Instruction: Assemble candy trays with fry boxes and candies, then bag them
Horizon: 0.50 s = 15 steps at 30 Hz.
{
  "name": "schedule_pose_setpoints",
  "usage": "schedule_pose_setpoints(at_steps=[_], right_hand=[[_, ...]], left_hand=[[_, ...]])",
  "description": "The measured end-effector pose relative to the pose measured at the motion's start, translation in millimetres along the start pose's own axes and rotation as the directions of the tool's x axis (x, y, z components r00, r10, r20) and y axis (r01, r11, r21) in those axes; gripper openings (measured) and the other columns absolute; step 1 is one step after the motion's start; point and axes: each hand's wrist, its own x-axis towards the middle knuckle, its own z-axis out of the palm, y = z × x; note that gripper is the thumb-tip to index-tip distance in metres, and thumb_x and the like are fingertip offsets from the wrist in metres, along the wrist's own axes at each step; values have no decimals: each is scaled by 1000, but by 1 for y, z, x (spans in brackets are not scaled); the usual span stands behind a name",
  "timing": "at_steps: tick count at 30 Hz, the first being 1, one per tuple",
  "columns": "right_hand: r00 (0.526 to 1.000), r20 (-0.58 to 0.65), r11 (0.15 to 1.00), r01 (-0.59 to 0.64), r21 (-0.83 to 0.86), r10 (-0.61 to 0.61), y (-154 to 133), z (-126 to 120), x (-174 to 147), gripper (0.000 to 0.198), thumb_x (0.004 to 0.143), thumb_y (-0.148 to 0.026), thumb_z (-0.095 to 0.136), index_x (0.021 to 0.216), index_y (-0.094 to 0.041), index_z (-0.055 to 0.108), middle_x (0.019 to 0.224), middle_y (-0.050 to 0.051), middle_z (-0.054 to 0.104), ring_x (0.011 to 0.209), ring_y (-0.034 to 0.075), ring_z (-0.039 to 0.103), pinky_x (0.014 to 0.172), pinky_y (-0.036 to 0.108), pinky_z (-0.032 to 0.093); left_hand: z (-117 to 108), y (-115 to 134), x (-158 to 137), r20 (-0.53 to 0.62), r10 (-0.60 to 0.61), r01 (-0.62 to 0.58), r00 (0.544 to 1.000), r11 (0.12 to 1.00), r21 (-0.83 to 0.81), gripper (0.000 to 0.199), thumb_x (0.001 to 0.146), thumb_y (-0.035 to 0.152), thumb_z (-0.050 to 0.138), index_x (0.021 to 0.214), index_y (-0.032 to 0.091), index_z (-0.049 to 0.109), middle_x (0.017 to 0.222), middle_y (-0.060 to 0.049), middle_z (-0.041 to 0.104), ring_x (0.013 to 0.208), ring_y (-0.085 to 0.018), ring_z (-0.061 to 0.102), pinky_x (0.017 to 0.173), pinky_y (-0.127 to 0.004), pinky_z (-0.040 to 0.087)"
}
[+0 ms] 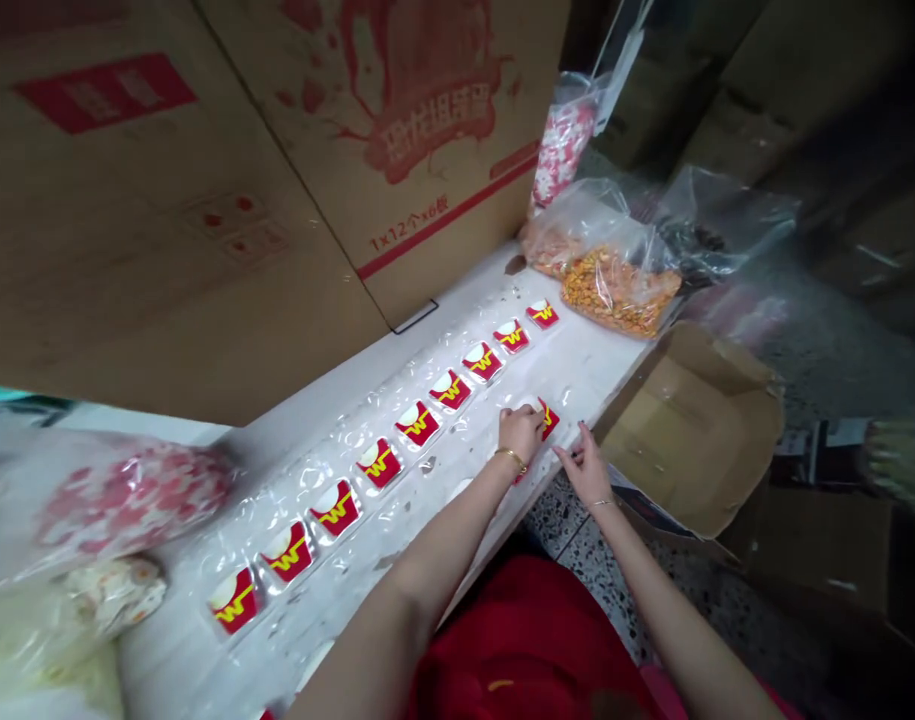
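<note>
My left hand (521,432), with a gold bracelet at the wrist, has its fingers curled and pinched at the left edge of a red fries-box-shaped piece (549,418) with a yellow zigzag. Those fingers partly cover the piece. Below the same hand, a sliver of another red piece (518,478) shows. My right hand (588,468) hovers by the table's near edge, its index finger and thumb apart and nothing visible between them. Beyond both hands, a diagonal row of similar red, yellow and white pieces (417,425) lies in clear plastic on the white table (577,372).
Large cardboard boxes (277,280) wall off the table's far side. Clear bags of orange bits (622,290) and of pink-and-white pieces (566,150) stand at the far end. Another pink-and-white bag (138,495) lies at left. An opened carton (689,430) sits right of the table.
</note>
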Motion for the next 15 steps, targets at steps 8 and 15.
schedule_pose_setpoints(at_steps=[8,15], right_hand=[[993,116,999,-1,-52,7,19,32,23,48,86,-33,45,130,-13,48,104,13,63,86,22,60,80,38,50],[977,149,934,-92,-344,151,2,16,36,41,84,-35,54,122,-19,57,95,14,67,83,26,64,70,36,48]], left_hand=[[47,-4,29,155,31,-42,987,997,67,17,84,22,49,91,20,65,87,-6,62,84,-19,55,86,-40,31],[36,3,10,65,11,-16,998,997,78,25,88,20,43,107,18,59,110,-12,55,107,-25,47,90,-43,31]])
